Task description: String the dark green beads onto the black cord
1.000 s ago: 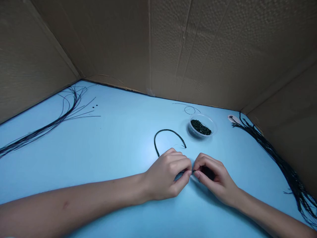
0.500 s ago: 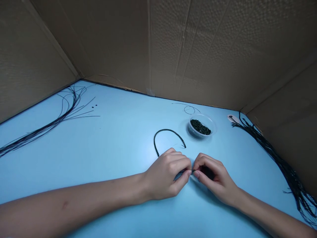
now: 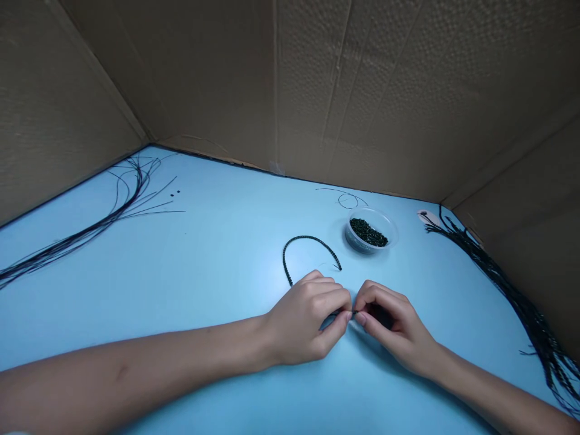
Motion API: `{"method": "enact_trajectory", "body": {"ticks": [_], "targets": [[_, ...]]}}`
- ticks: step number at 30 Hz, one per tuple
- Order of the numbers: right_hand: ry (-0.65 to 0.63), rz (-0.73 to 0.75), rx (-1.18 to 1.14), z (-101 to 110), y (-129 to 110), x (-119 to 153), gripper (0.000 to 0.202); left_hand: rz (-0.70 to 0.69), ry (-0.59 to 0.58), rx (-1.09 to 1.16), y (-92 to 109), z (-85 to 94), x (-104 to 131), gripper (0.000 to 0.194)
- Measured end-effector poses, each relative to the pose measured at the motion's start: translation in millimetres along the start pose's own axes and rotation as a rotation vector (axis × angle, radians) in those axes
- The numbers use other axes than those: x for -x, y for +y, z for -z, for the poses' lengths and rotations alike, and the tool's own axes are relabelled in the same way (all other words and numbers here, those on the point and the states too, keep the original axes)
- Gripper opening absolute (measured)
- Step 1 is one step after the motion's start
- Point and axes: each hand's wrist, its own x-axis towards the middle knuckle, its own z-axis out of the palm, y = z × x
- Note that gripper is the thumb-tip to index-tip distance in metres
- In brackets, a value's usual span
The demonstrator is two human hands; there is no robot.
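Last second: almost nothing is changing. Both hands are keeping the same pose, the view is only shifting a hair, and the other items are staying put. My read: the work is not visibly advancing; any progress is happening at fingertip scale, too small to see.

Near to far:
- Left hand (image 3: 312, 317), centre bottom: thumb and forefinger are closing to a pinch on a thin dark strand (image 3: 354, 312). Other fingers are curling under.
- Right hand (image 3: 399, 326), just right of it: thumb and forefinger are pinching the strand's other side, tips nearly meeting, rest curling loosely. Fingertips of the two hands are sitting just apart, a short bit of strand showing between.
- Bead string (image 3: 304, 237), centre of frame: arching on the blue table (image 3: 217, 254), one end running out of sight behind the left hand. Can't tell if it's joining the strand.
- Right bundle (image 3: 512, 287) is lying along the right edge.
- Tub (image 3: 362, 247), right of centre: holding dark beads (image 3: 366, 232).
- Left bundle (image 3: 97, 225) is fanning toward upper left.
- Loose wire (image 3: 348, 193) is looping behind the tub.
- Cardboard (image 3: 217, 90) is walling the top.
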Motion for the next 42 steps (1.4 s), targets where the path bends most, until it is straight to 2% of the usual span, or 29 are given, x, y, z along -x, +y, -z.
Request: {"method": "enact_trajectory", "body": {"ticks": [42], "targets": [[-0.020,-0.003,0.010,-1.1,2.8,0.9,0.010,0.007,-0.006,-0.009,0.3,-0.3,0.2,0.016]]}}
